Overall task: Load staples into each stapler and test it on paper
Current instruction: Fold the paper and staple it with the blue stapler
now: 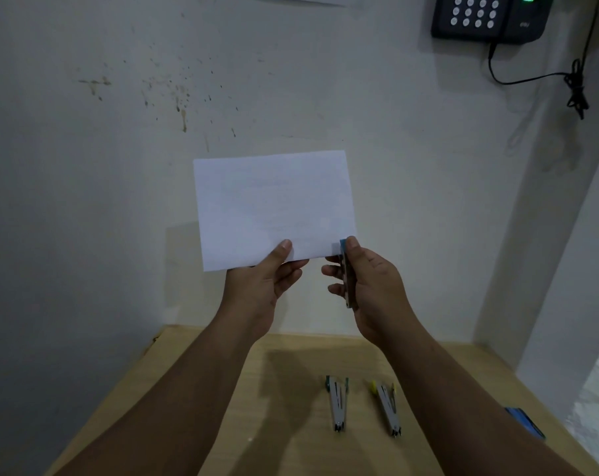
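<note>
A white sheet of paper (274, 207) is held up in front of the wall. My left hand (267, 280) pinches its lower edge, thumb on the front. My right hand (370, 286) grips a small blue-tipped stapler (346, 269), whose jaws are at the paper's lower right corner. On the wooden table (222, 389) below lie two more staplers side by side: one with green trim (338, 403) and one with yellow trim (387, 408).
A blue box (526, 422) lies at the table's right edge, partly hidden by my right forearm. A black keypad device (490, 17) with a dangling cable hangs on the stained wall at the upper right. A wall corner juts out at the right.
</note>
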